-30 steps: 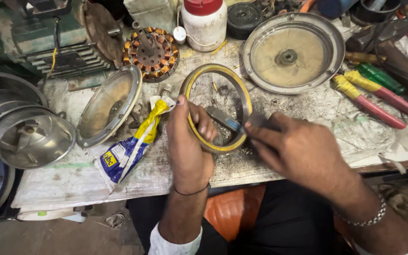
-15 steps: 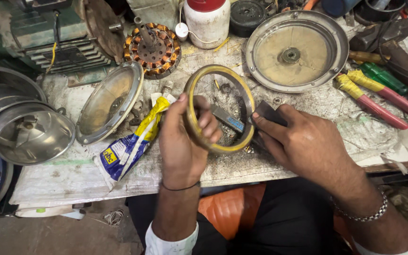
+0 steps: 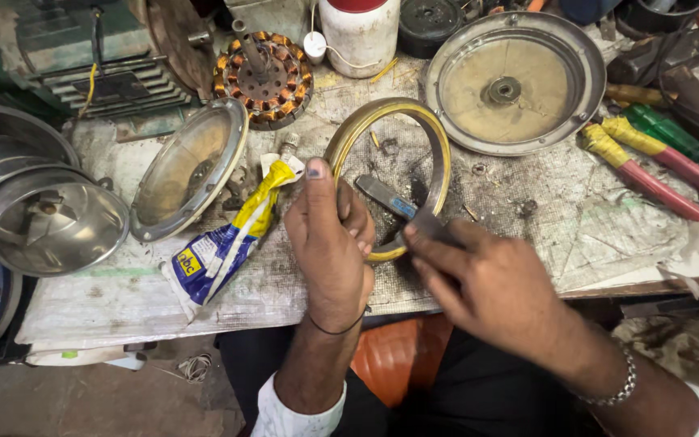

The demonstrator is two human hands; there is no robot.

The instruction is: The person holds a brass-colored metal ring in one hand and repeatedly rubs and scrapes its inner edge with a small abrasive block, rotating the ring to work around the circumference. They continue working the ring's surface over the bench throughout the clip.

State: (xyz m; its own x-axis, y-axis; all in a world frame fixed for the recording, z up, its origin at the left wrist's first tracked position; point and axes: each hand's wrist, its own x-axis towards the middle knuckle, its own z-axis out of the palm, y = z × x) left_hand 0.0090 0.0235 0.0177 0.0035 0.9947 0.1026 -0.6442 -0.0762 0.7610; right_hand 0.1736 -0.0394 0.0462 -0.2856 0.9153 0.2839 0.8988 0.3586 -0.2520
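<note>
My left hand [image 3: 329, 235] grips the near left side of a brass-coloured metal ring [image 3: 438, 146] that rests tilted on the workbench. My right hand [image 3: 487, 283] holds a flat metal blade [image 3: 394, 202], its tip lying inside the ring near the left hand's fingers. A blue and yellow adhesive tube [image 3: 228, 235] lies just left of my left hand.
A round metal fan cover [image 3: 511, 81] sits behind the ring, a smaller shiny cover [image 3: 188, 166] to the left, a copper-wound stator [image 3: 264, 77] and a white jar [image 3: 357, 32] at the back. Coloured-handled tools [image 3: 657, 162] lie right. Metal housings [image 3: 50, 226] stand far left.
The ring has tilted and shifted slightly. My right hand has drawn back toward me along the ring's near edge while the left keeps its hold.
</note>
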